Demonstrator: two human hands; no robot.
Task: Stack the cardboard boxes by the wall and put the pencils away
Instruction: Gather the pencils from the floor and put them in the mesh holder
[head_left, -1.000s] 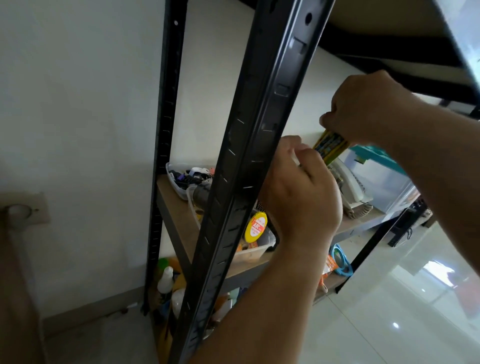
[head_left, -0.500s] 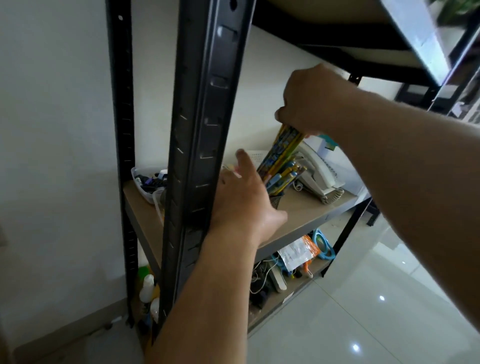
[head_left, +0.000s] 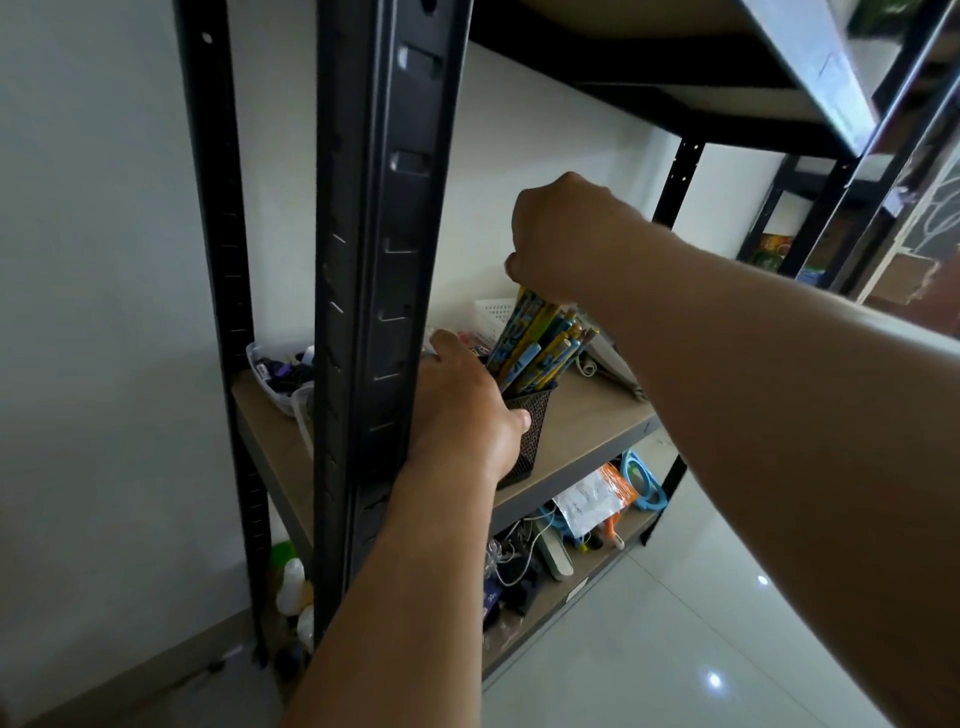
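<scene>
Half a second ago the left hand (head_left: 457, 410) was flat, with straight fingers, just beside the pencils (head_left: 535, 343). Now it has closed round the black mesh cup (head_left: 524, 441). Its thumb lies on the front of the cup and its fingers reach round the far side. The right hand (head_left: 561, 234) has come lower than before, and the pencils now sit deeper in the cup. A second ago both hands held the pencils up in the air, above the shelf (head_left: 587, 421). The right hand's fingers are curled tight and point down, and they grip the tops of the pencils in a bunch. The pencils are yellow and blue, lean a little to the right, and their low ends are inside the cup. The cup stands upright near the front edge of the wooden shelf, just to the right of the tall black post (head_left: 384, 260). Behind the pencils is a white basket (head_left: 493, 312). At the left end of the shelf is a clear tub (head_left: 278, 374) full of small dark things.
</scene>
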